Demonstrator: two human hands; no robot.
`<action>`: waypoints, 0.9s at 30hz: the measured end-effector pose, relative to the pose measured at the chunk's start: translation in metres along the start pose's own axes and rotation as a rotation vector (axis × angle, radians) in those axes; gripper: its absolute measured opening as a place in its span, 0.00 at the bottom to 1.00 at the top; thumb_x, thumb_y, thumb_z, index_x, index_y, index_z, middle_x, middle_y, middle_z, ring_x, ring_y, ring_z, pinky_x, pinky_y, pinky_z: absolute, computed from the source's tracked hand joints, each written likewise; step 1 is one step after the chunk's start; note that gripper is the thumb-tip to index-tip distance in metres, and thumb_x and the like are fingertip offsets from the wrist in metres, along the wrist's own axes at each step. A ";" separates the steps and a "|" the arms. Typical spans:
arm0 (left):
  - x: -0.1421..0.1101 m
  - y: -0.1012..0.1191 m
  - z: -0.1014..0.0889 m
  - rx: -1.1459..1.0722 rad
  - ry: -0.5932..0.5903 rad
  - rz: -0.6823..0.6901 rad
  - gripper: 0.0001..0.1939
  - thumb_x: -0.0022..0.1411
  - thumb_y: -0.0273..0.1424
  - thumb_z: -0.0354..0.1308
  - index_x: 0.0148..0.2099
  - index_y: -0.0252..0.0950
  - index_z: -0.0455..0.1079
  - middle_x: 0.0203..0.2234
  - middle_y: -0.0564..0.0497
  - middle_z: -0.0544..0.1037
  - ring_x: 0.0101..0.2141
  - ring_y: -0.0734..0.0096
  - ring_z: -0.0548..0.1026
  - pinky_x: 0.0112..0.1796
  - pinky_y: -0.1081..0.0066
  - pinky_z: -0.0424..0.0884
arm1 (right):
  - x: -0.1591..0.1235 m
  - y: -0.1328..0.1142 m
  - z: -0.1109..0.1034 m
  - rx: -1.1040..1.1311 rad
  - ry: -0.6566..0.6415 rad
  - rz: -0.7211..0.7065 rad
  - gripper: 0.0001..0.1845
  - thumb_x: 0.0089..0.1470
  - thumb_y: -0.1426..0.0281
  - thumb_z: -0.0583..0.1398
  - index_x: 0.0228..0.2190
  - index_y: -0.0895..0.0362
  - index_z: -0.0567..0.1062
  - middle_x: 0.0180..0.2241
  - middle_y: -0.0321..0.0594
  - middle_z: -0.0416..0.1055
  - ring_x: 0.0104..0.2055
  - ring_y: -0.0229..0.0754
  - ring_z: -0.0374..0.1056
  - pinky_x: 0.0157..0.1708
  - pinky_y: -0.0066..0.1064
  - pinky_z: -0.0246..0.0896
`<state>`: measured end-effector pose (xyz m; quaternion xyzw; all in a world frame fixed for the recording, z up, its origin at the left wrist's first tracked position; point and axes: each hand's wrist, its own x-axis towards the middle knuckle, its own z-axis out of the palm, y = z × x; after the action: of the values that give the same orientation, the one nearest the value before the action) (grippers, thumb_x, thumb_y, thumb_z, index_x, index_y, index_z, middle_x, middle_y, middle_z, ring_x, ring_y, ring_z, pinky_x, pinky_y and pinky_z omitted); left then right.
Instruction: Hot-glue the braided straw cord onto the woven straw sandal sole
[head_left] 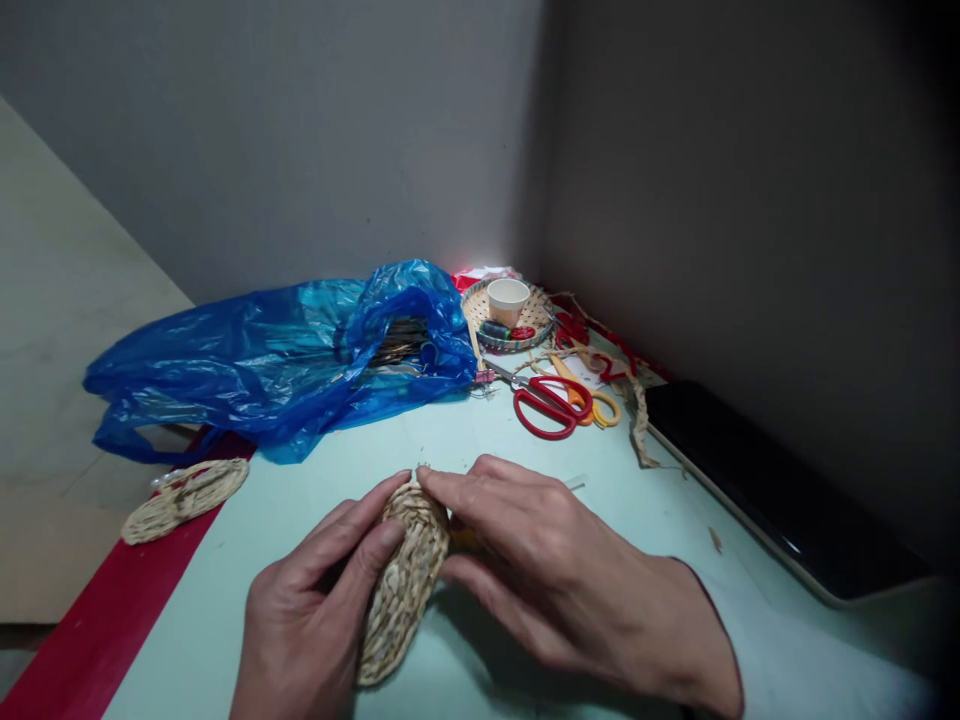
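A small oval sole (406, 580) of braided straw stands tilted above the table in front of me. My left hand (315, 590) grips its left side, thumb on the face and fingers behind the edge. At the upper end, the index fingertip of my right hand (555, 560) presses on the rim, while the thumb rests by the right edge. Small pale strand ends poke up between the two index fingertips. Something yellowish shows under my right palm, too hidden to name. Another woven straw slipper (185, 498) lies at the left on the red table border.
A blue plastic bag (300, 350) with straw inside spreads at the back. Right of it are red-handled scissors (551, 405), yellow-handled scissors (604, 408), a braided straw strip (640, 420), and a woven basket (544, 338) holding a cup (508, 300). A black phone-like slab (772, 490) lies along the right wall.
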<state>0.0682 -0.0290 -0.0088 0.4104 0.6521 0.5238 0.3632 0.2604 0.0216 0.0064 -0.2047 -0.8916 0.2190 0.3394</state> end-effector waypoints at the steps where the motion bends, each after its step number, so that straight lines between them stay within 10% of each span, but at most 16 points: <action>1: -0.001 0.001 0.001 -0.010 0.006 -0.010 0.17 0.54 0.44 0.69 0.46 0.47 0.83 0.45 0.50 0.85 0.48 0.57 0.81 0.50 0.66 0.75 | -0.001 -0.001 0.001 0.040 0.020 0.022 0.17 0.62 0.75 0.61 0.52 0.67 0.70 0.44 0.49 0.77 0.40 0.46 0.68 0.44 0.35 0.66; 8: -0.012 0.016 0.005 -0.195 -0.093 -0.076 0.36 0.54 0.41 0.70 0.64 0.53 0.68 0.35 0.56 0.80 0.31 0.73 0.79 0.34 0.79 0.75 | 0.001 -0.004 0.006 0.234 0.162 0.234 0.22 0.60 0.74 0.63 0.55 0.61 0.74 0.46 0.43 0.81 0.44 0.40 0.77 0.46 0.28 0.69; 16: 0.008 0.015 -0.009 -0.584 -0.395 -0.414 0.17 0.60 0.33 0.67 0.52 0.41 0.77 0.44 0.47 0.83 0.43 0.60 0.81 0.46 0.67 0.75 | 0.005 0.003 -0.010 0.367 0.148 0.364 0.22 0.58 0.73 0.64 0.55 0.60 0.76 0.53 0.45 0.79 0.52 0.47 0.76 0.47 0.32 0.73; 27: 0.004 0.012 -0.010 -0.665 -0.577 -0.566 0.23 0.65 0.30 0.62 0.61 0.43 0.71 0.49 0.45 0.82 0.51 0.56 0.79 0.52 0.62 0.72 | 0.002 -0.001 -0.009 0.304 0.151 0.260 0.22 0.58 0.76 0.64 0.54 0.61 0.76 0.50 0.45 0.81 0.47 0.42 0.78 0.48 0.28 0.72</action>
<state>0.0595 -0.0274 0.0045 0.2083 0.4095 0.4497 0.7660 0.2650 0.0238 0.0136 -0.2803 -0.7864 0.3770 0.4011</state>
